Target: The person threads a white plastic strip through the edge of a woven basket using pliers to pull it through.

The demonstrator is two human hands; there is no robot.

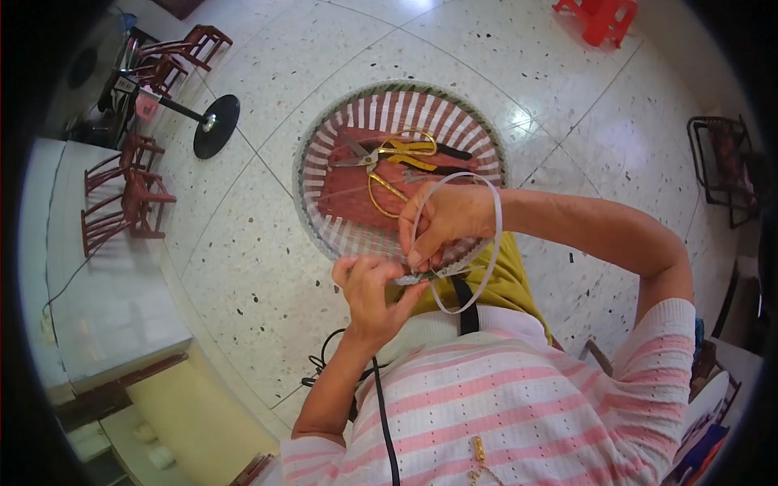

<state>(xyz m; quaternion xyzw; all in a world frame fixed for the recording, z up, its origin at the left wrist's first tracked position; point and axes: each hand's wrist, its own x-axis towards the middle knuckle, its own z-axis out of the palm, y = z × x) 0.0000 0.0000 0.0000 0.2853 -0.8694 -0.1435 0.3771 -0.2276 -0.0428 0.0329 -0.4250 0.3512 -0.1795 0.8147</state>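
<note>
A round woven basket of red and white strips rests over my lap. My left hand grips its near rim with curled fingers. Beside it, my right hand pinches a pale flat strip at that rim; the strip forms a large loop around and below the hand. Inside the basket lie a reddish woven piece, large gold-handled scissors, and a tool with yellow and black grips that looks like pliers. The right fingertips and exact weave point are partly hidden.
Small wooden chairs line the left wall, beside a black round-based stand. A red plastic stool is at the far right, a dark folding chair at the right wall. A black cable runs down my front.
</note>
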